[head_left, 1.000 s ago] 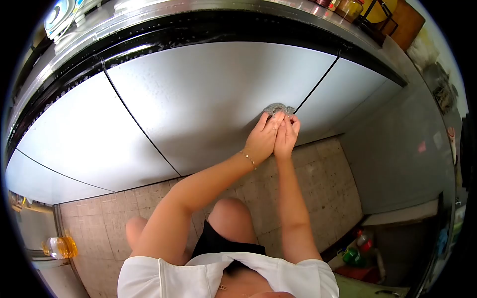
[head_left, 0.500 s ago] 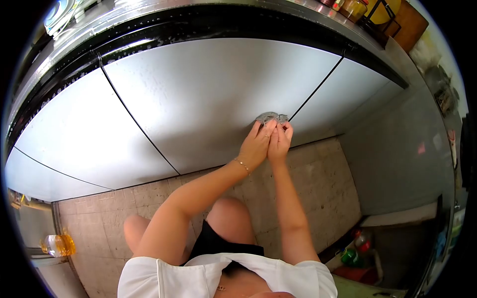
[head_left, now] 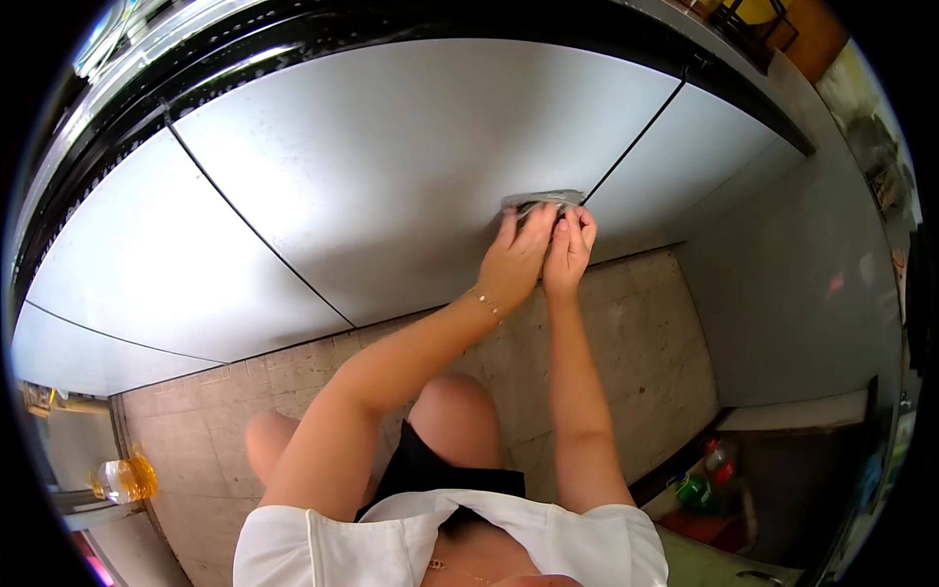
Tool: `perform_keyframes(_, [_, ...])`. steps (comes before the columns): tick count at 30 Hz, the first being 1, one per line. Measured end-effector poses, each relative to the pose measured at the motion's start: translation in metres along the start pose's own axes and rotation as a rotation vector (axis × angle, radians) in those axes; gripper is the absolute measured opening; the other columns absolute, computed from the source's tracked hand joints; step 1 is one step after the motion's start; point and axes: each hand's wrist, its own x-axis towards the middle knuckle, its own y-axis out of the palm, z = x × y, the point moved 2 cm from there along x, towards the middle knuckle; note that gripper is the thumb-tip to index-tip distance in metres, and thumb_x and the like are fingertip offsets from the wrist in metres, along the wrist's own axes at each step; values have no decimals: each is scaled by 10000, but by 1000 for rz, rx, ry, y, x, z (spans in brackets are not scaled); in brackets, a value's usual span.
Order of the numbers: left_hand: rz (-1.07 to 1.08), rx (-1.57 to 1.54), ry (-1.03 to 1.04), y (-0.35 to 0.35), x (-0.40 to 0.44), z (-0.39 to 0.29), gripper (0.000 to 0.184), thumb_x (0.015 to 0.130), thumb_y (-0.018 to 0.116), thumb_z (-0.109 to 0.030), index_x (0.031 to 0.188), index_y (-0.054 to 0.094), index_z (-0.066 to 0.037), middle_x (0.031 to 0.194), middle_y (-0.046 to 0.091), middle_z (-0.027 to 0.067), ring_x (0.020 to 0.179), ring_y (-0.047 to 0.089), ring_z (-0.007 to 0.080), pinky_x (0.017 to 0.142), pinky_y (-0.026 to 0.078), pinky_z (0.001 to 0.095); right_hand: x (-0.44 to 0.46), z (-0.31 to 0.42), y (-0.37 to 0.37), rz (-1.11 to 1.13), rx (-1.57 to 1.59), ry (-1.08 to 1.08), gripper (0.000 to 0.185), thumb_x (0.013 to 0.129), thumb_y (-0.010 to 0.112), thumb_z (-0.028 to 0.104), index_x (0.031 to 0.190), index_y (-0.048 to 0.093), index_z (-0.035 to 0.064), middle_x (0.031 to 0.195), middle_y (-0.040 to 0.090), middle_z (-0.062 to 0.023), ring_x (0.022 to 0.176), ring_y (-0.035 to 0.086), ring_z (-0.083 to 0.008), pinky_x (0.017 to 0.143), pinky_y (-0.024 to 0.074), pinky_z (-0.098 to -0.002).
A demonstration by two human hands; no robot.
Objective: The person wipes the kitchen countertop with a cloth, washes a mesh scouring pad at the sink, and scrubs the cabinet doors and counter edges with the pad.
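Both my hands are together on a grey cloth (head_left: 544, 199) in front of a pale cabinet door (head_left: 391, 147). My left hand (head_left: 515, 252), with a thin bracelet at the wrist, has its fingers bent onto the cloth's lower side. Close beside it on the right, my right hand (head_left: 569, 250) grips the cloth's right end. The cloth lies near the dark seam between two door panels, and its lower part is hidden behind my fingers.
Above the doors runs a black, wet-looking counter edge (head_left: 411, 22). A grey side panel (head_left: 792, 293) stands at the right. On the tiled floor (head_left: 626, 342) at the left is a bottle of yellow liquid (head_left: 127, 479). Bottles (head_left: 696, 491) sit on a low shelf at the lower right.
Since half a second ago my hands and the cloth have moved up and slightly right across the door, and the cloth looks more spread out. The view has tilted down a little.
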Motion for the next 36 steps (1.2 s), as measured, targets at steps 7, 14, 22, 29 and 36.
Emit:
perform_keyframes(7, [93, -45, -89, 7, -45, 7, 531, 755, 500, -126, 1271, 397, -59, 1363, 287, 111, 1200, 311, 238, 919, 311, 454, -8, -17, 24, -374, 222, 270, 125, 763, 672, 83, 800, 578, 10, 1071, 441, -58, 874, 475, -119, 755, 414, -255])
perform_keyframes(14, [-1, -216, -114, -3, -45, 7, 549, 736, 522, -101, 1267, 393, -51, 1357, 301, 141, 1176, 339, 261, 894, 330, 453, 7, -11, 26, -419, 461, 527, 160, 756, 687, 91, 750, 541, 26, 803, 538, -20, 722, 479, -104, 659, 400, -221])
perform_keyframes(22, [34, -285, -143, -6, -40, 8, 568, 707, 559, -97, 1251, 404, -41, 1338, 320, 152, 1154, 362, 268, 896, 329, 467, 16, 3, 26, -381, 506, 538, 156, 742, 696, 61, 727, 543, 34, 738, 557, -24, 688, 480, -98, 652, 401, -215])
perform_keyframes(29, [54, -273, -141, -6, -34, 7, 542, 727, 559, -120, 1243, 412, -41, 1311, 353, 135, 1131, 377, 248, 899, 323, 474, 21, 5, 21, -363, 553, 607, 154, 741, 696, 62, 750, 546, 30, 748, 561, -29, 705, 491, -109, 655, 410, -220])
perform_keyframes(36, [51, -228, -120, -2, -35, 8, 546, 731, 558, -132, 1249, 409, -45, 1317, 347, 132, 1143, 371, 246, 903, 319, 477, 19, 2, 24, -394, 586, 654, 153, 747, 693, 73, 759, 547, 27, 762, 562, -36, 698, 494, -112, 649, 415, -227])
